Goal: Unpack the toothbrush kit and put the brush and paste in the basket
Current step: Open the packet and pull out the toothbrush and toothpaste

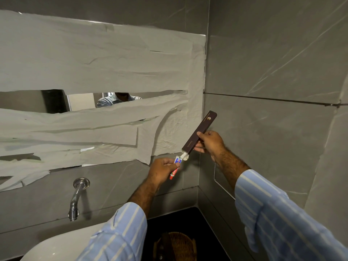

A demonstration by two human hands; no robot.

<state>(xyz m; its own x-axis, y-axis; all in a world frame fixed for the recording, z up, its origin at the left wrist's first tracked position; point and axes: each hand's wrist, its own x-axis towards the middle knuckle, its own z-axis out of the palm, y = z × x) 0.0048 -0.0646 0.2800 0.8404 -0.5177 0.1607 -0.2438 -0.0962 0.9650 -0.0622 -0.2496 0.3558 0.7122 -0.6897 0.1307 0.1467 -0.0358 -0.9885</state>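
Basket [176,245]: woven wicker, dark brown, on the black counter [203,223] close to its right rear corner; contents not discernible in the shadow.

Basin [62,243]: white, rounded, at the counter's left side; chrome tap [76,196] projects from the wall above it.

Sleeves: pale blue with white stripes, both forearms raised over the counter.

Left hand [162,170]: fingers closed around a small red, white and blue toothpaste tube [175,169], its upper end at the mouth of the box.

Right hand [210,143]: thumb and fingers clamped on the lower half of a long, dark brown box [200,133], tilted, open white flap pointing down-left toward the tube, closed end up-right. Toothbrush not visible.

Mirror [54,101]: on the rear wall, mostly covered with strips of grey paper [94,63].

Walls: grey veined tile.
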